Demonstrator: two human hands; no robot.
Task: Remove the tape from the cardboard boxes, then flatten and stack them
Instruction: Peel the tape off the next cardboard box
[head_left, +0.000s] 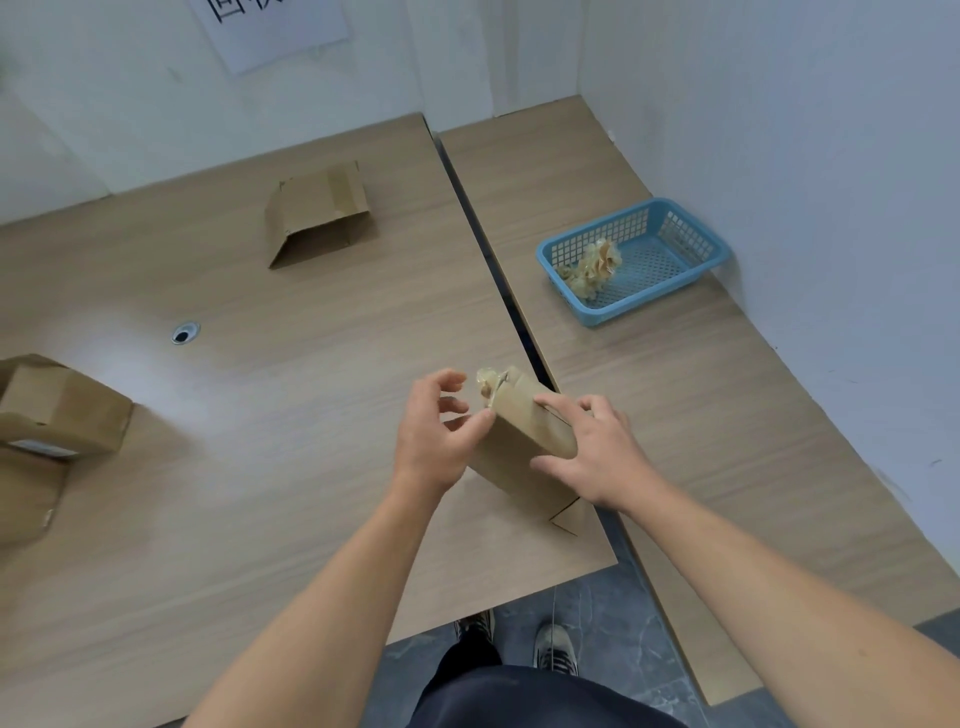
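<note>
The pale wood-grain surface (260, 467) carries a blue plastic mesh basket (660, 290) of tape scraps (592, 270), well apart from the small brown cardboard box (519, 452) tilted near the front edge; the right hand (597, 452) grips the box's top and side; the left hand (436, 431) pinches the crumpled clear tape (488, 384) at its upper corner; likely best to brace the box firmly and peel low along the seam.

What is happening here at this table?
A person is peeling tape off a small cardboard box. The right hand holds the box tilted on the table, and the left hand pinches the tape at its upper end. Crumpled tape already lies in the blue basket; one partly flattened box lies farther back, and more boxes wait at the left.
</note>
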